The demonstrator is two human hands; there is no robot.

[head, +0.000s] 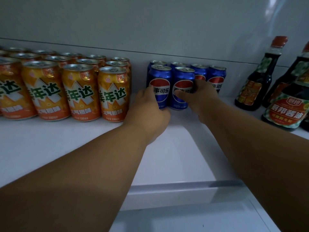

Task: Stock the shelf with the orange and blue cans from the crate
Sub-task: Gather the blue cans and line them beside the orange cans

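Two bare forearms reach over the front edge of the white shelf (pixel 50 148). The left hand (pixel 148 109) curls round the front left blue can (pixel 159 86), thumb across its label. Just right of that can, the right hand (pixel 200 96) wraps the front right blue can (pixel 184 84). Behind and right of these stand more blue cans (pixel 216 76). Well left of the blue cans, rows of orange cans (pixel 80 91) stand upright. Far right of them are dark sauce bottles (pixel 287 104).
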